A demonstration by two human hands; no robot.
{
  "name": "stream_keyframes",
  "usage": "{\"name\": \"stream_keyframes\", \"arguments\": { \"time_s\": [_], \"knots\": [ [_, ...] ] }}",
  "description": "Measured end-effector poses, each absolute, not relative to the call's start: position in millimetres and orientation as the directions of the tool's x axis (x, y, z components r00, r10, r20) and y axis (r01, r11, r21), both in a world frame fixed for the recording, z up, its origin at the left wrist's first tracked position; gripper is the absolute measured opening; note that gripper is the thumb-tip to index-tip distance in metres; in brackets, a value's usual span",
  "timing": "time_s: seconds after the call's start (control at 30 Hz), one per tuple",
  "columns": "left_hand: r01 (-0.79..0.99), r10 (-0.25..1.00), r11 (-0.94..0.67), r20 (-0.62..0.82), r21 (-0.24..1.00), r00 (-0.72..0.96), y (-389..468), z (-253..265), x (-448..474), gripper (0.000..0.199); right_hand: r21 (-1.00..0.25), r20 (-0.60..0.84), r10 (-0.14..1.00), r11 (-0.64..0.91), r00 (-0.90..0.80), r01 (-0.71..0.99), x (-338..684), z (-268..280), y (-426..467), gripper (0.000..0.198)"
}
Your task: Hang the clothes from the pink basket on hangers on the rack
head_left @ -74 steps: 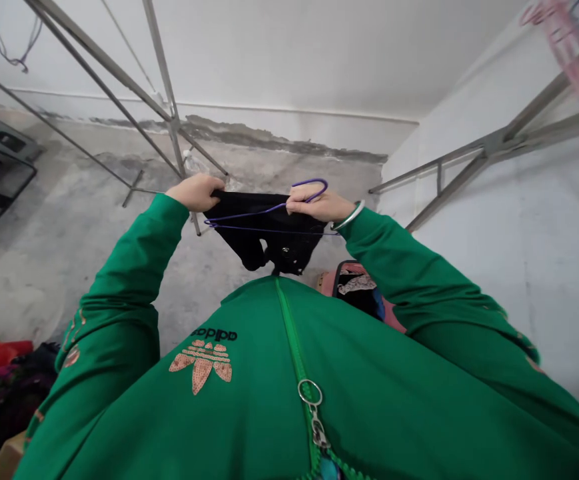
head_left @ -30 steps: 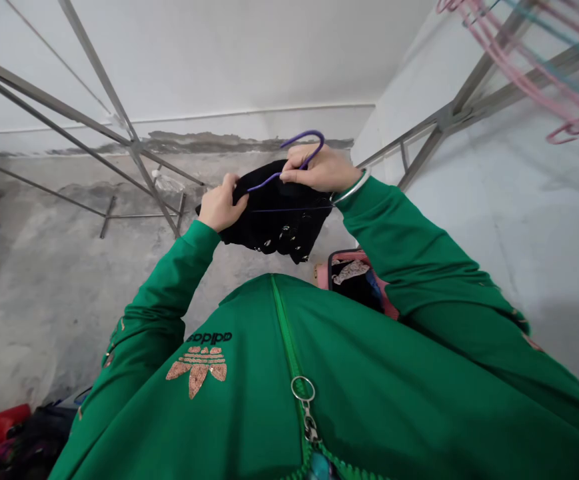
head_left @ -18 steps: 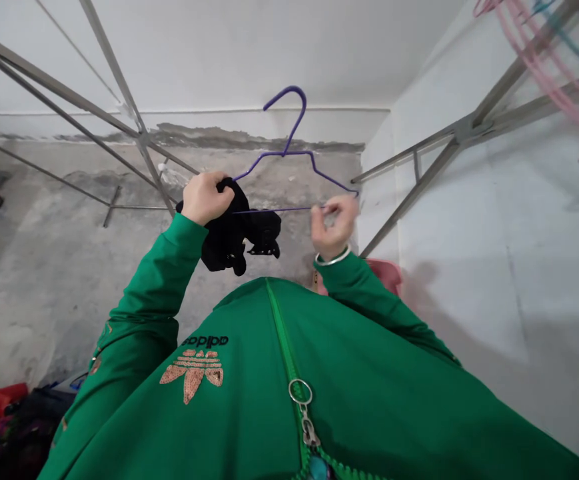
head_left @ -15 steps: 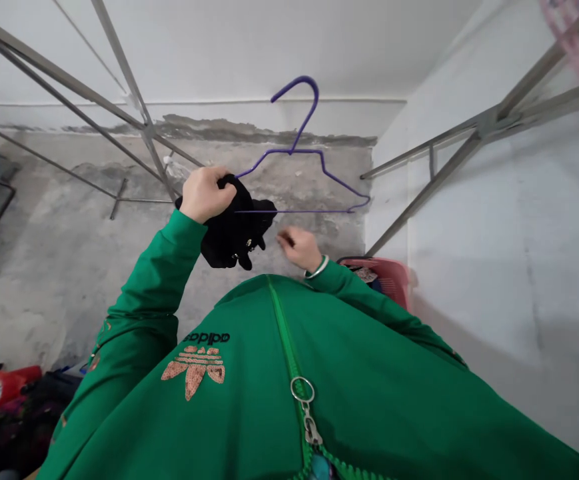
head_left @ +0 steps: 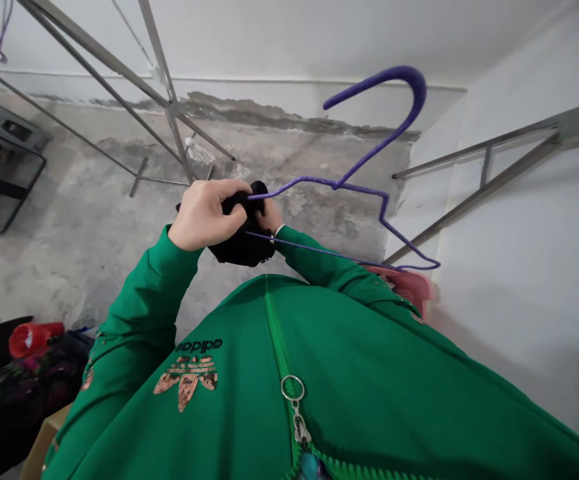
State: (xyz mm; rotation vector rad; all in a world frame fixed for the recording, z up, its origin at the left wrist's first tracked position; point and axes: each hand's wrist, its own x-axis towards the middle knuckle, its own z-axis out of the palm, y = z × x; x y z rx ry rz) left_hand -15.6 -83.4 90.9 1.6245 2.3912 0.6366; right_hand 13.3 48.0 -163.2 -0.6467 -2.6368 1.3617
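Observation:
My left hand [head_left: 212, 213] is closed around a bunched black garment [head_left: 242, 248] and the left end of a purple hanger [head_left: 359, 189]. Small shiny bits show along the garment's lower edge. The hanger tilts, its hook up and its free right end lower. Behind its bottom bar, my right hand [head_left: 270, 216] grips the right side of the black cloth, its fingers partly hidden by the fabric. What kind of garment it is cannot be made out.
Metal rack legs stand at left [head_left: 172, 110] and right [head_left: 484, 180]. A pink basket [head_left: 422, 293] sits low at right, behind the hanger's end. Dark flowered cloth [head_left: 29, 393] and a red item [head_left: 32, 339] lie at lower left.
My right hand has moved left and taken hold of the black garment. The hanger has come closer and tilted, its right end dropping. The view has shifted a little.

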Motion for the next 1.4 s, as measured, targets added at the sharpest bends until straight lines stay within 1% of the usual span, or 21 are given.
{"name": "stream_keyframes", "arguments": {
  "time_s": [0.1,0.17,0.27,0.37,0.47,0.53,0.63,0.73,0.77,0.83,0.9,1.0,1.03,1.07,1.1,1.17,1.2,1.27,1.3,1.37,1.4],
  "knots": [
    [0.849,0.909,0.326,0.108,0.415,-0.402,-102,87,-37,0.034,-0.789,-0.081,0.528,0.484,-0.845,0.378,28,-171,75,0.040],
    [0.857,0.900,0.373,0.086,0.355,-0.427,-115,82,-57,0.034,-0.782,-0.014,0.564,0.509,-0.826,0.360,46,-171,104,0.034],
    [0.859,0.889,0.430,0.035,0.279,-0.457,-131,69,-83,0.036,-0.752,0.131,0.511,0.609,-0.849,0.251,72,-161,149,0.037],
    [0.881,0.898,0.428,0.018,0.202,-0.440,-136,57,-96,0.038,-0.717,0.191,0.440,0.673,-0.878,0.181,93,-141,185,0.044],
    [0.885,0.883,0.460,0.069,0.072,-0.464,-130,50,-97,0.036,-0.694,0.158,0.451,0.683,-0.879,0.226,110,-121,203,0.045],
    [0.865,0.856,0.501,0.122,0.033,-0.501,-123,47,-93,0.034,-0.664,0.118,0.454,0.697,-0.883,0.270,120,-109,207,0.043],
    [0.842,0.822,0.539,0.202,0.027,-0.533,-112,43,-87,0.035,-0.558,0.037,0.500,0.729,-0.865,0.397,130,-99,200,0.039],
    [0.825,0.790,0.564,0.274,0.026,-0.548,-101,36,-84,0.040,-0.471,-0.041,0.574,0.711,-0.818,0.522,132,-96,178,0.021],
    [0.823,0.780,0.567,0.295,0.041,-0.552,-97,34,-83,0.040,-0.457,-0.070,0.590,0.698,-0.804,0.552,131,-96,166,0.015],
    [0.827,0.763,0.551,0.335,0.111,-0.553,-91,28,-85,0.038,-0.426,-0.126,0.611,0.678,-0.782,0.598,131,-96,138,0.017],
    [0.838,0.752,0.514,0.374,0.181,-0.542,-87,23,-88,0.035,-0.422,-0.188,0.562,0.694,-0.805,0.583,134,-92,106,0.020],
    [0.857,0.755,0.481,0.409,0.186,-0.513,-87,16,-93,0.031,-0.472,-0.322,0.309,0.767,-0.895,0.435,149,-77,72,0.032],
    [0.862,0.762,0.479,0.409,0.165,-0.502,-89,14,-95,0.030,-0.488,-0.324,0.259,0.778,-0.910,0.396,156,-69,69,0.036],
    [0.866,0.768,0.478,0.408,0.146,-0.493,-91,13,-97,0.029,-0.495,-0.285,0.269,0.781,-0.920,0.381,163,-61,72,0.037],
    [0.870,0.775,0.475,0.406,0.134,-0.485,-93,12,-98,0.029,-0.497,-0.199,0.333,0.777,-0.922,0.388,168,-53,79,0.037],
    [0.877,0.782,0.463,0.405,0.131,-0.473,-97,10,-99,0.028,-0.497,0.048,0.475,0.774,-0.879,0.391,175,-39,103,0.038],
    [0.880,0.784,0.455,0.407,0.138,-0.469,-98,10,-97,0.028,-0.495,0.156,0.498,0.787,-0.853,0.368,176,-34,117,0.040],
    [0.884,0.784,0.440,0.411,0.158,-0.464,-97,11,-91,0.028,-0.483,0.264,0.440,0.831,-0.859,0.277,172,-32,142,0.045],
    [0.887,0.787,0.429,0.413,0.169,-0.459,-97,12,-88,0.028,-0.486,0.255,0.378,0.846,-0.890,0.220,169,-33,150,0.044],
    [0.897,0.797,0.397,0.411,0.196,-0.443,-95,17,-82,0.030,-0.530,0.163,0.261,0.837,-0.951,0.139,164,-41,156,0.034],
    [0.904,0.813,0.370,0.397,0.214,-0.426,-94,19,-82,0.032,-0.560,0.127,0.232,0.819,-0.964,0.123,163,-45,154,0.029]
  ]
}}
